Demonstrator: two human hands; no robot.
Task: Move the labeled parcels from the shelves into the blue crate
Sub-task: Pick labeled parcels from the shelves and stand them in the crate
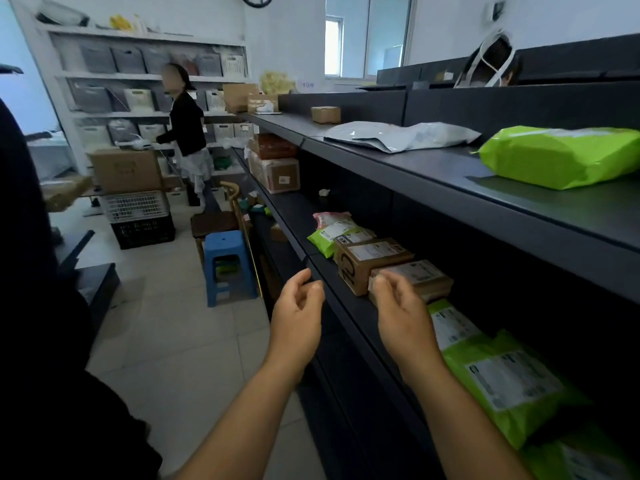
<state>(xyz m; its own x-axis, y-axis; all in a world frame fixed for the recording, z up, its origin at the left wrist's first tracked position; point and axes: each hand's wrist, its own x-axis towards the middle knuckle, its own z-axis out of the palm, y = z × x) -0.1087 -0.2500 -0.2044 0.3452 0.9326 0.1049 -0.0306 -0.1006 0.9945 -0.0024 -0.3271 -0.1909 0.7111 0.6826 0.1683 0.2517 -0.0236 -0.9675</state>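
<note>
Labeled parcels lie along the dark middle shelf (301, 216): a small brown box (415, 277), a larger brown box (367, 261) behind it, a green bag (329, 237) farther back and green bags (502, 379) closer to me. My right hand (401, 313) hovers at the small brown box's near corner, fingers curled and apart, holding nothing. My left hand (298, 313) is raised beside the shelf edge, fingers loosely curled, empty. No blue crate is in view.
The upper shelf holds a green bag (561, 155), a grey mailer (401, 135) and a small carton (325, 114). A blue stool (227, 265) stands in the aisle. Another person (185, 133) works at the far white shelving. Stacked crates and a carton (135, 199) sit left.
</note>
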